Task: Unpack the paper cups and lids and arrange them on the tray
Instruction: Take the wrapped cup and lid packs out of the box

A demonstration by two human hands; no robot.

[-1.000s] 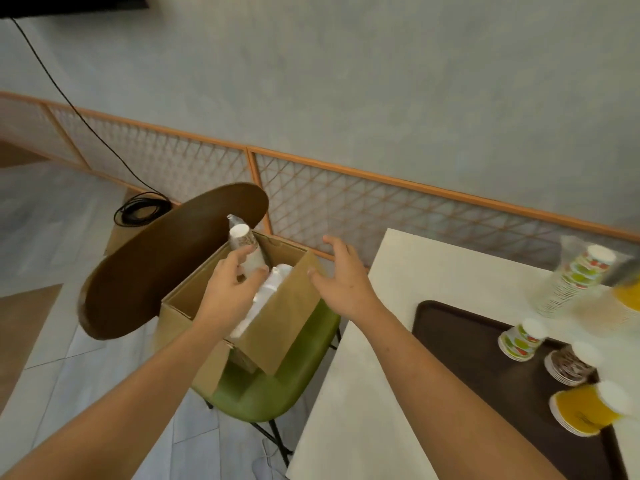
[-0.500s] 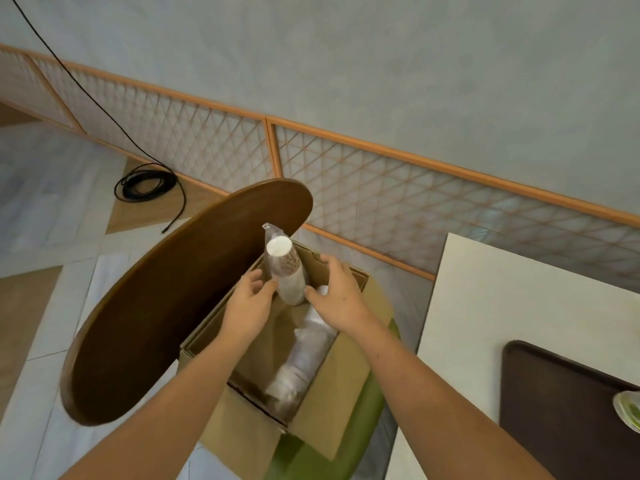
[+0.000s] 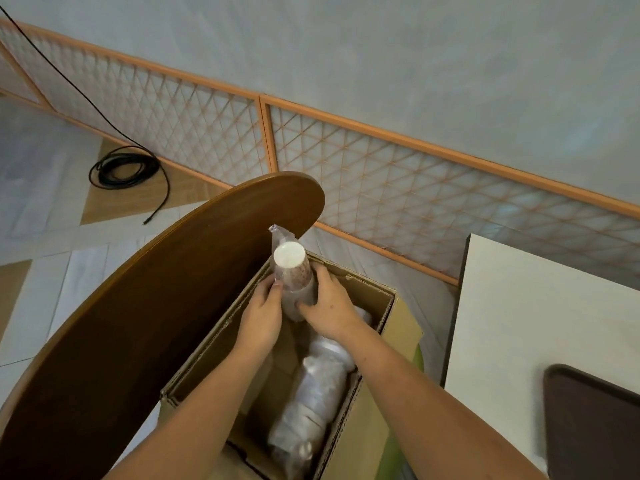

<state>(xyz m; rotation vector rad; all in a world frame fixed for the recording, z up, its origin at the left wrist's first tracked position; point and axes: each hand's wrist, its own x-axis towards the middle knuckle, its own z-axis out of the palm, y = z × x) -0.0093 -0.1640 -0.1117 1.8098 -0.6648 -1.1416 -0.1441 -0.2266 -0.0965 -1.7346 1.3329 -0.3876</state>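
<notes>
A plastic-wrapped sleeve of paper cups (image 3: 293, 271) stands upright in an open cardboard box (image 3: 388, 344), its white round end facing me. My left hand (image 3: 262, 318) grips the sleeve from the left and my right hand (image 3: 330, 304) grips it from the right. A second wrapped sleeve (image 3: 317, 389), pale and blurred, lies lengthwise in the box below my hands. The dark brown tray (image 3: 588, 420) shows only its left corner on the white table at the lower right.
The box sits on a green chair seat (image 3: 417, 355) with a brown curved chair back (image 3: 145, 306) close on the left. The white table (image 3: 540, 306) edge stands right of the box. A coiled black cable (image 3: 121, 168) lies on the floor by the lattice wall.
My view has swung left and down onto the box, so the cups on the tray have left the frame. My right hand came in and closed on the sleeve beside my left hand.
</notes>
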